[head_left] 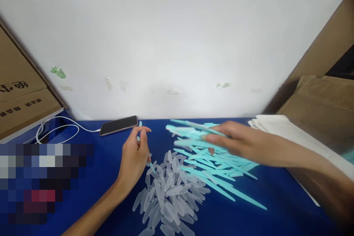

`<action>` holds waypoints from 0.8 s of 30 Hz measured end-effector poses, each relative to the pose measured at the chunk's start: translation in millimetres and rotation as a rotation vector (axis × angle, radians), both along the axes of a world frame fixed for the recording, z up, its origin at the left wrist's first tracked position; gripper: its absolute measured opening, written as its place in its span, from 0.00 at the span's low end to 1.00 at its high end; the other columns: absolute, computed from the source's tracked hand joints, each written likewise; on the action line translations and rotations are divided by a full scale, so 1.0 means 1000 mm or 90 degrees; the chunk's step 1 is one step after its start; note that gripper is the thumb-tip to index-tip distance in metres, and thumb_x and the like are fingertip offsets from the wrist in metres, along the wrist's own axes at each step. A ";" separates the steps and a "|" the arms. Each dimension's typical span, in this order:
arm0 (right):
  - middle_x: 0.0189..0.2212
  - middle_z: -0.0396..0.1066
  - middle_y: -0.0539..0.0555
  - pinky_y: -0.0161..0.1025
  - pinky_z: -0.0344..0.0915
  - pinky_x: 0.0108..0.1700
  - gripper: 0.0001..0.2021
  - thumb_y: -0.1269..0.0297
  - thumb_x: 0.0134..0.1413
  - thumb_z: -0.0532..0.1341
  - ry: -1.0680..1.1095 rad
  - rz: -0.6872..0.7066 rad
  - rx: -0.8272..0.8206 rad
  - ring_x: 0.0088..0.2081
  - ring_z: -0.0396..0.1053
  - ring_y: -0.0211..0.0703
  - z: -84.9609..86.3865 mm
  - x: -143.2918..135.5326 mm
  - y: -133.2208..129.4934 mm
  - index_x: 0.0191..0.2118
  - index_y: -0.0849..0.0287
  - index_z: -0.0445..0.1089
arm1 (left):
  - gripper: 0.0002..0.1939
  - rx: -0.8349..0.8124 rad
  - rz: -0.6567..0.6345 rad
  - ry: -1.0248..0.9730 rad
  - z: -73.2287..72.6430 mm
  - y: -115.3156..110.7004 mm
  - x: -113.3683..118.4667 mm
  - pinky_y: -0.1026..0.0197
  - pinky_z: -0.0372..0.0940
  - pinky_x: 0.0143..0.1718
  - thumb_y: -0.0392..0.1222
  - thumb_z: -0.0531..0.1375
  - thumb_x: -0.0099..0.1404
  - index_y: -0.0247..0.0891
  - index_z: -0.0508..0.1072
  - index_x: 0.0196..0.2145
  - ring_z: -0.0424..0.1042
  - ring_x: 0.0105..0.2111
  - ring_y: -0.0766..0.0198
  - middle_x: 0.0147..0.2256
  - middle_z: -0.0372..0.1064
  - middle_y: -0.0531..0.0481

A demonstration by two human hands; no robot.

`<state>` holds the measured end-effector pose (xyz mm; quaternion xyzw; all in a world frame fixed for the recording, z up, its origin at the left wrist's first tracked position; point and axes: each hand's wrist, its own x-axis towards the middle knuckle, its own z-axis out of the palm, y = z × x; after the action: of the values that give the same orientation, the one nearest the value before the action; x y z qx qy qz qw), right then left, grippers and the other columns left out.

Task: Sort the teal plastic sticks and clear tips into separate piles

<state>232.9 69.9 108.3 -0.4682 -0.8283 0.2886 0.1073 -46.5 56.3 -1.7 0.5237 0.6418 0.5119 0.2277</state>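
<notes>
My right hand (235, 140), slightly blurred, is closed on a bunch of slim teal plastic sticks (184, 132) shaped like eyebrow razors. Beneath it, more of these teal sticks (221, 166) lie in a loose heap on the blue table. My left hand (135, 151) has its fingers curled round a teal stick (152, 167), mostly hidden by the hand, at the upper left edge of a pile of translucent plastic covers (171, 191). The covers are small, flat and tapered, and the pile meets the teal heap on its right.
A phone (118, 125) with a white charging cable (76, 122) lies at the back left of the blue table (107, 177). White sheets (273, 123) are at the right. Cardboard boxes (22, 84) flank both sides, and a white wall (177, 44) rises behind.
</notes>
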 end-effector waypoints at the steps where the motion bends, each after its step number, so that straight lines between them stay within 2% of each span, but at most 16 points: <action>1: 0.27 0.65 0.51 0.38 0.59 0.30 0.28 0.37 0.63 0.50 -0.006 0.007 -0.007 0.27 0.62 0.40 -0.001 0.012 0.004 0.34 0.55 0.75 | 0.17 -0.007 -0.026 0.016 0.000 -0.003 0.004 0.67 0.58 0.15 0.55 0.49 0.73 0.42 0.69 0.47 0.64 0.13 0.64 0.13 0.59 0.62; 3: 0.30 0.66 0.50 0.38 0.61 0.34 0.26 0.39 0.65 0.49 -0.033 -0.032 -0.015 0.29 0.63 0.40 -0.009 0.036 0.014 0.37 0.52 0.76 | 0.17 -0.023 -0.101 0.056 -0.002 -0.010 0.011 0.68 0.59 0.16 0.55 0.48 0.73 0.43 0.67 0.49 0.64 0.13 0.65 0.14 0.59 0.62; 5: 0.29 0.66 0.51 0.39 0.61 0.35 0.27 0.38 0.64 0.49 -0.070 -0.060 -0.023 0.29 0.63 0.41 -0.021 0.057 0.023 0.36 0.53 0.76 | 0.17 -0.031 -0.181 0.103 -0.006 -0.015 0.015 0.68 0.58 0.17 0.54 0.48 0.74 0.44 0.66 0.51 0.63 0.14 0.66 0.15 0.58 0.62; 9: 0.29 0.66 0.53 0.41 0.61 0.35 0.28 0.38 0.64 0.49 -0.112 -0.051 -0.056 0.30 0.64 0.44 -0.043 0.080 0.036 0.34 0.56 0.76 | 0.15 0.006 -0.275 0.223 -0.012 -0.019 0.015 0.68 0.56 0.20 0.49 0.45 0.76 0.45 0.65 0.53 0.63 0.16 0.67 0.18 0.59 0.62; 14: 0.28 0.67 0.54 0.44 0.60 0.37 0.27 0.38 0.64 0.46 -0.193 -0.048 -0.010 0.30 0.63 0.46 -0.058 0.083 0.037 0.29 0.55 0.67 | 0.12 0.104 -0.270 0.324 -0.015 -0.021 0.017 0.69 0.53 0.18 0.43 0.45 0.76 0.45 0.65 0.51 0.61 0.13 0.70 0.17 0.59 0.64; 17: 0.28 0.66 0.54 0.45 0.60 0.37 0.25 0.40 0.64 0.45 -0.208 -0.057 0.041 0.29 0.62 0.46 -0.059 0.085 0.034 0.29 0.54 0.62 | 0.11 0.157 -0.274 0.350 -0.014 -0.024 0.018 0.69 0.54 0.19 0.40 0.46 0.76 0.43 0.65 0.50 0.64 0.14 0.71 0.17 0.61 0.64; 20: 0.29 0.67 0.55 0.46 0.60 0.39 0.24 0.40 0.64 0.46 -0.177 -0.067 0.080 0.30 0.64 0.47 -0.056 0.082 0.033 0.28 0.54 0.61 | 0.13 0.202 -0.294 0.358 -0.012 -0.026 0.019 0.68 0.58 0.22 0.38 0.45 0.76 0.43 0.66 0.51 0.68 0.17 0.70 0.20 0.67 0.61; 24: 0.27 0.68 0.54 0.45 0.60 0.38 0.27 0.43 0.67 0.43 -0.114 -0.083 0.060 0.30 0.66 0.46 -0.056 0.062 0.030 0.25 0.54 0.63 | 0.17 0.262 -0.333 0.337 -0.008 -0.029 0.020 0.64 0.63 0.28 0.38 0.44 0.75 0.43 0.67 0.54 0.73 0.23 0.65 0.25 0.74 0.56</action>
<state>295.0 100.3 52.2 -0.5392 -0.8151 0.1990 0.0728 -26.6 26.8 -9.7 0.8167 0.4081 0.4023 0.0682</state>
